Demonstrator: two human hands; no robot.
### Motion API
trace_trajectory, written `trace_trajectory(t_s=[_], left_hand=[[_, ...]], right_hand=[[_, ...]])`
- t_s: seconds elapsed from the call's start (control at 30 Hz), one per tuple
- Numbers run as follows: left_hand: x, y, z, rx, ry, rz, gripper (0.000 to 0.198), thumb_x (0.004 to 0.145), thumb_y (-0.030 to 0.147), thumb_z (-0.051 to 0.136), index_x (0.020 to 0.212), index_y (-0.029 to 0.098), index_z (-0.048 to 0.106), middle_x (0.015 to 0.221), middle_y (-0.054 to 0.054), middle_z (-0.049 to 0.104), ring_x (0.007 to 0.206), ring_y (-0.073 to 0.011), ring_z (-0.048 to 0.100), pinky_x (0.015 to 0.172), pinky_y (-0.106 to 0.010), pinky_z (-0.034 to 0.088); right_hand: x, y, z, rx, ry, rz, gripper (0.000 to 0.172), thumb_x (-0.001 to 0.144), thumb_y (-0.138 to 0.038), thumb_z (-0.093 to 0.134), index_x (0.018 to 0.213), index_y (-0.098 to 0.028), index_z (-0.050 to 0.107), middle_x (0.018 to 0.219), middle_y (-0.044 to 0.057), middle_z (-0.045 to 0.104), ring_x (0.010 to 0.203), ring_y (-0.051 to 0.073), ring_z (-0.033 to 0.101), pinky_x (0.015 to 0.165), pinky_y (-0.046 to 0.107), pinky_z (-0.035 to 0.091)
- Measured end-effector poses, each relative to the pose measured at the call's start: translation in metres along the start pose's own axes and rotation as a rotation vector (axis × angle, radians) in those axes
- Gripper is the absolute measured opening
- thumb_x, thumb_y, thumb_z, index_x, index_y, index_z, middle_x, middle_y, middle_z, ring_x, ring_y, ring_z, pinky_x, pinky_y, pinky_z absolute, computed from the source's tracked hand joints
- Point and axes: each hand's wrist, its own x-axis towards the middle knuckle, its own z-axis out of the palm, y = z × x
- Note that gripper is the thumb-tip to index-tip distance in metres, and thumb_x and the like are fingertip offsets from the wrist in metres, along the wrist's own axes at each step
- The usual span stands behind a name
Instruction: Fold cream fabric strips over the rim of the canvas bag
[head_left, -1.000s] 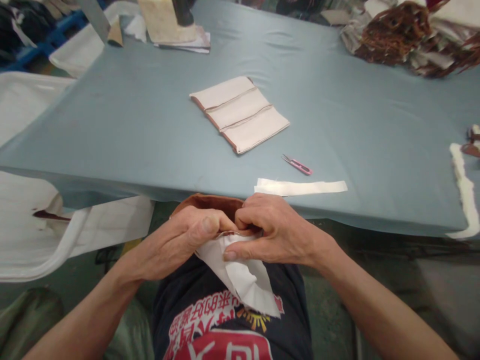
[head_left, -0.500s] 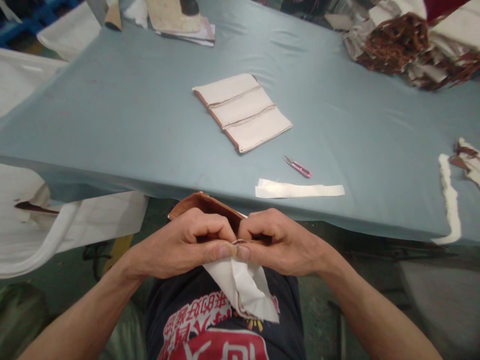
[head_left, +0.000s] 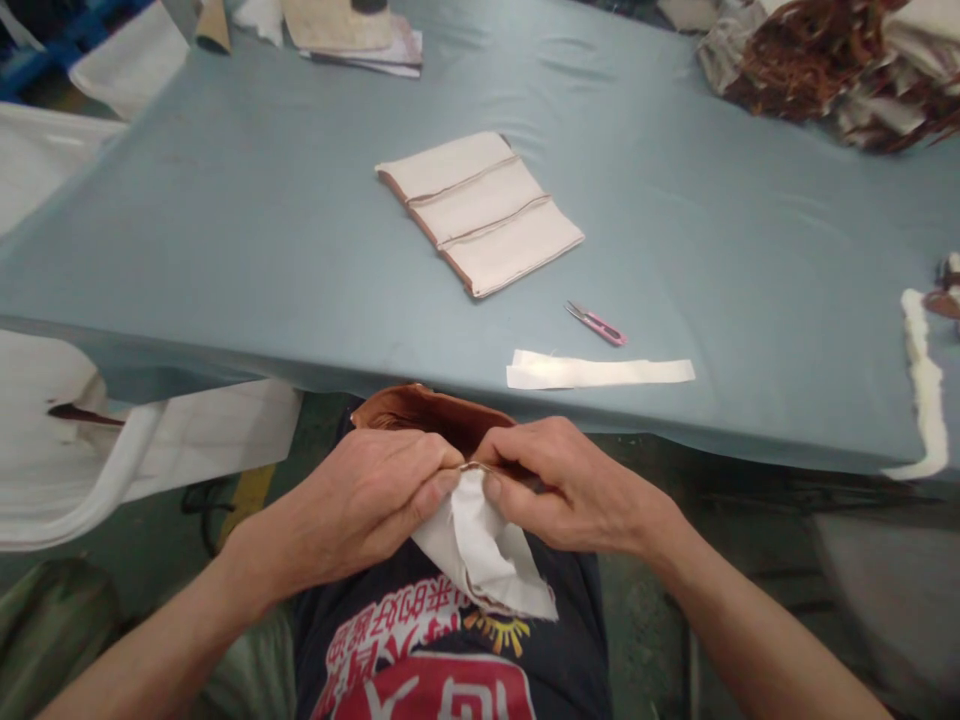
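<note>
A piece of white-lined brown fabric (head_left: 487, 550) hangs over my lap, in front of the table edge. My left hand (head_left: 367, 495) pinches its folded edge from the left, and my right hand (head_left: 559, 485) pinches the same edge a little to the right. The white side drapes below my fingers, while the brown part (head_left: 450, 412) bulges behind them. On the table lie a flat cream panel (head_left: 480, 215) with two raised seams, pink-handled thread snips (head_left: 596, 323) and white strips (head_left: 600, 371).
The blue-green cloth-covered table (head_left: 247, 230) spans the view. Brown and cream scraps (head_left: 817, 75) are heaped at the back right. A fuzzy white strip (head_left: 924, 385) lies at the right edge. Papers (head_left: 360, 45) rest at the back left. A white curved rail (head_left: 124, 480) stands at the lower left.
My fingertips have moved slightly apart along the folded edge, and both hands still pinch it. More of the brown part shows behind them. The view has shifted a little.
</note>
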Motion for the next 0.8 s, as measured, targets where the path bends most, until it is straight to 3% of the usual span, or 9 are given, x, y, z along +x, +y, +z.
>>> trace_trajectory(t_s=[0.1, 0.2, 0.3, 0.6, 0.7, 0.8], left_hand=[[0.0, 0.002, -0.002, -0.14, -0.022, -0.088, 0.022, 0.106, 0.025, 0.045, 0.101, 0.021, 0.066, 0.088, 0.0, 0.074, 0.078, -0.0146, 0.068, 0.072, -0.026, 0.047], [0.0, 0.003, -0.002, -0.212, -0.015, -0.126, 0.012, 0.099, 0.021, 0.054, 0.099, 0.022, 0.067, 0.081, 0.002, 0.074, 0.068, -0.0118, 0.065, 0.065, -0.023, 0.045], [0.002, 0.004, -0.001, -0.223, 0.014, -0.112, 0.016, 0.091, 0.01, 0.057, 0.096, 0.022, 0.065, 0.077, 0.005, 0.073, 0.062, -0.0086, 0.062, 0.06, -0.02, 0.043], [-0.001, 0.002, 0.011, 0.077, 0.153, 0.056, 0.016, 0.097, 0.009, 0.054, 0.103, 0.023, 0.057, 0.08, 0.002, 0.072, 0.071, -0.0139, 0.069, 0.07, -0.026, 0.048], [-0.004, -0.005, 0.012, 0.147, 0.13, 0.154, 0.014, 0.1, 0.01, 0.053, 0.105, 0.021, 0.058, 0.08, 0.0, 0.071, 0.07, -0.0142, 0.067, 0.069, -0.026, 0.047], [-0.004, -0.011, 0.01, 0.218, 0.096, 0.265, 0.019, 0.103, 0.012, 0.05, 0.118, 0.018, 0.059, 0.085, -0.002, 0.073, 0.071, -0.0147, 0.065, 0.068, -0.027, 0.048]], right_hand=[[0.002, -0.003, -0.005, 0.024, -0.003, 0.052, 0.013, 0.082, -0.023, 0.054, 0.07, -0.02, 0.052, 0.061, -0.007, 0.044, 0.054, 0.009, 0.036, 0.055, 0.024, 0.026], [0.002, -0.005, -0.005, 0.044, -0.018, 0.07, 0.017, 0.079, -0.022, 0.054, 0.064, -0.02, 0.048, 0.057, -0.008, 0.039, 0.052, 0.009, 0.032, 0.054, 0.026, 0.023], [0.0, -0.005, -0.004, 0.036, -0.006, 0.055, 0.012, 0.076, -0.019, 0.053, 0.065, -0.02, 0.048, 0.059, -0.007, 0.042, 0.055, 0.009, 0.033, 0.056, 0.027, 0.024], [0.004, -0.008, -0.008, 0.044, -0.022, 0.144, 0.012, 0.073, -0.018, 0.051, 0.062, -0.02, 0.046, 0.057, -0.007, 0.038, 0.054, 0.009, 0.029, 0.055, 0.028, 0.022], [0.005, -0.005, -0.007, 0.205, -0.036, 0.181, 0.009, 0.071, -0.019, 0.053, 0.063, -0.02, 0.048, 0.057, -0.007, 0.038, 0.053, 0.009, 0.032, 0.054, 0.025, 0.024], [0.006, 0.003, -0.003, 0.537, -0.107, 0.255, 0.014, 0.075, -0.028, 0.056, 0.066, -0.02, 0.05, 0.059, -0.006, 0.04, 0.054, 0.009, 0.033, 0.051, 0.022, 0.028]])
